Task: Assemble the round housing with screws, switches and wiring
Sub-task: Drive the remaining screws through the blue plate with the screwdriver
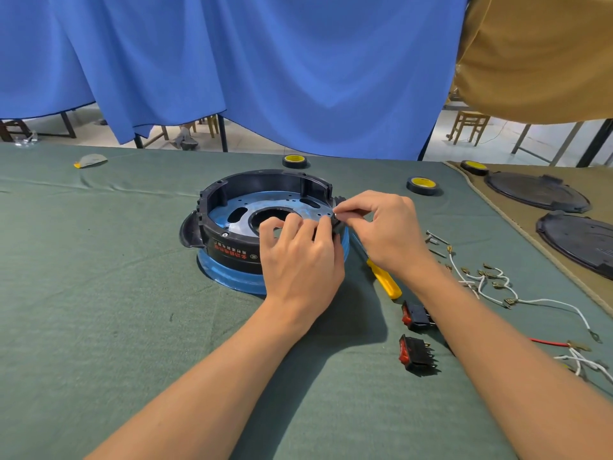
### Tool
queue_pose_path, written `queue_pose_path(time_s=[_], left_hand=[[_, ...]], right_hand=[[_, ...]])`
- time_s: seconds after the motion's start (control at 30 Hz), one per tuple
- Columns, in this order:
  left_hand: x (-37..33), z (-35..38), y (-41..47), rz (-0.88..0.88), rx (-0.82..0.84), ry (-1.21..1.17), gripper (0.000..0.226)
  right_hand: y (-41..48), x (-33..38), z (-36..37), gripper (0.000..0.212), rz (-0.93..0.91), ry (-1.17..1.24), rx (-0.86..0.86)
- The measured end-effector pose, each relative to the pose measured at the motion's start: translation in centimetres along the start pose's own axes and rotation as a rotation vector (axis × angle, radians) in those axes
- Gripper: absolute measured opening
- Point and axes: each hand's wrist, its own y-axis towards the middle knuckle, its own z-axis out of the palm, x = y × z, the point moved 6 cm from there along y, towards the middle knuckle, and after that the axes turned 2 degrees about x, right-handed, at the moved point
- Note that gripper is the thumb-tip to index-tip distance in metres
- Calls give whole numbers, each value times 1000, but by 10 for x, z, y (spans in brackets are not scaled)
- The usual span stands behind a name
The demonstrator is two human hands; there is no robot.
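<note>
Forearms reach past two switches to the housing at the middle of the worktop, where left fingers curl over its rim and right fingers pinch a screw (tiny, half hidden) that could slip and fall inside if it misses its hole.

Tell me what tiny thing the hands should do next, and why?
Probably lower the small silver part that the right hand pinches into the right rim of the housing: the left hand holds that spot, and the yellow screwdriver lies untouched nearby.
</note>
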Motion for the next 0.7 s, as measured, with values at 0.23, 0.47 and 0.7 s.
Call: queue_pose_path(time_s=[0.23, 0.47, 0.7], left_hand=[[1, 1, 0, 3, -4, -14, 21], [0, 1, 0, 5, 3, -23, 22], [1, 1, -1, -1, -6, -23, 21]], right_hand=[[0, 1, -3, 24, 2, -43, 91], [0, -1, -1, 27, 55, -39, 121], [3, 2, -2, 24, 67, -83, 107]])
